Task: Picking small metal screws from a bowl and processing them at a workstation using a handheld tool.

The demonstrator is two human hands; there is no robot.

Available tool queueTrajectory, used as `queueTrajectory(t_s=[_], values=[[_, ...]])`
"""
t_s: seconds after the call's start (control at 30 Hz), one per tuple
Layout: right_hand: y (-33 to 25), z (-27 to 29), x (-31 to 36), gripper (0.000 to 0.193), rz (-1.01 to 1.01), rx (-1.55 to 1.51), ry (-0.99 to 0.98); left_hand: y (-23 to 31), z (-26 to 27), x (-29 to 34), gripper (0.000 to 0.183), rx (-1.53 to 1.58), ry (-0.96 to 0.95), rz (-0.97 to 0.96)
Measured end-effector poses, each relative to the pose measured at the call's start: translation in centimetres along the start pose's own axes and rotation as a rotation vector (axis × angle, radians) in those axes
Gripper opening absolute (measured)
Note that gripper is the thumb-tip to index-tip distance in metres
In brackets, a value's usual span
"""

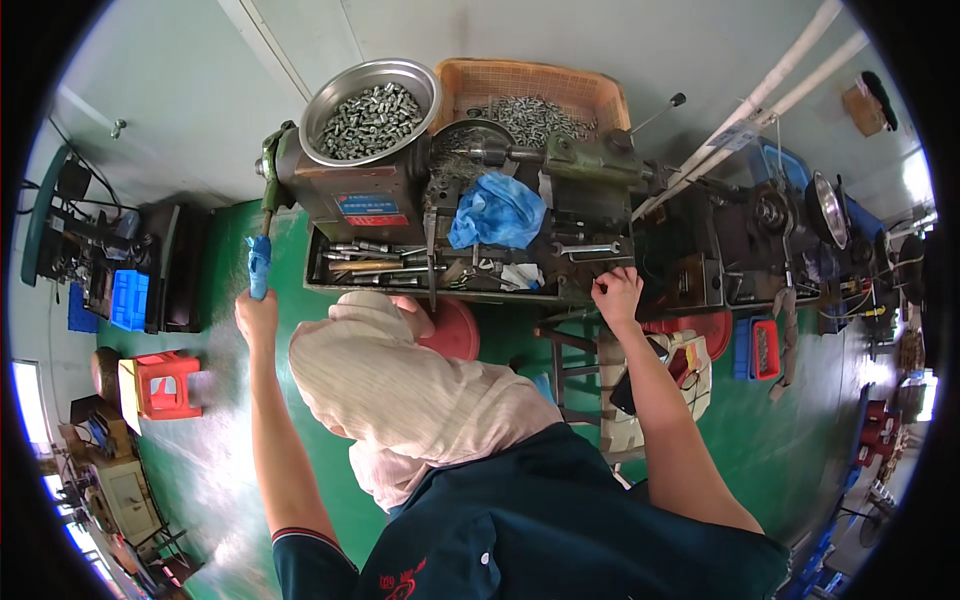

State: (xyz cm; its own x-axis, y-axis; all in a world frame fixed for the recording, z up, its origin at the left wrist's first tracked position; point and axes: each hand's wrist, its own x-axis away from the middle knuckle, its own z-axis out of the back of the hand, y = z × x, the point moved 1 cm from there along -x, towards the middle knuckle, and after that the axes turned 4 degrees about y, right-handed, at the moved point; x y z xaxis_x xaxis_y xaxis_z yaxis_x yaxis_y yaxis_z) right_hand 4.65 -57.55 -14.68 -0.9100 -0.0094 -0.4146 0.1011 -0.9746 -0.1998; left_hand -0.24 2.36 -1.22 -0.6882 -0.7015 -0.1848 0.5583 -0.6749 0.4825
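Green workshop floor (480, 350) below; left hand (257, 312) closes around the lathe's blue-wrapped lever (259, 265), right hand (617, 293) curls fingers over the tool tray's edge (560, 297).

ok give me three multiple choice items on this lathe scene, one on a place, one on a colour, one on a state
1. Where does the metal bowl of small parts sit?
A. on top of the machine's left end
B. on the green floor
C. on the red stool

2. What colour is the rag lying on the machine?
A. yellow
B. blue
C. white

3. What is the left hand doing?
A. hanging free at the side
B. resting flat in the tool tray
C. gripping the blue-wrapped lever handle

Answers:
1. A, the bowl rests on the machine housing, beside the orange basket.
2. B, the crumpled cloth is bright blue.
3. C, the fist closes around the lower end of the wrapped handle, while the right hand rests at the edge of the tool tray.
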Motion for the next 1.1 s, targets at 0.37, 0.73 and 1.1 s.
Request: queueTrajectory(t_s=[0.37, 0.73, 1.1], values=[[2.4, 0.9, -0.6, 0.006, -0.088, -0.035, 0.051, -0.5, -0.2, 0.0, 0.022, 0.026, 0.013, -0.017], [1.4, -0.5, -1.2, 0.009, -0.187, 0.015, -0.017, -0.3, -0.3, -0.2, 0.023, 0.027, -0.009, -0.024], [-1.6, 8.5, -2.5, 0.017, -1.108, -1.483, -0.052, 0.2, -0.4, 0.1, 0.023, 0.057, -0.006, -0.018]])
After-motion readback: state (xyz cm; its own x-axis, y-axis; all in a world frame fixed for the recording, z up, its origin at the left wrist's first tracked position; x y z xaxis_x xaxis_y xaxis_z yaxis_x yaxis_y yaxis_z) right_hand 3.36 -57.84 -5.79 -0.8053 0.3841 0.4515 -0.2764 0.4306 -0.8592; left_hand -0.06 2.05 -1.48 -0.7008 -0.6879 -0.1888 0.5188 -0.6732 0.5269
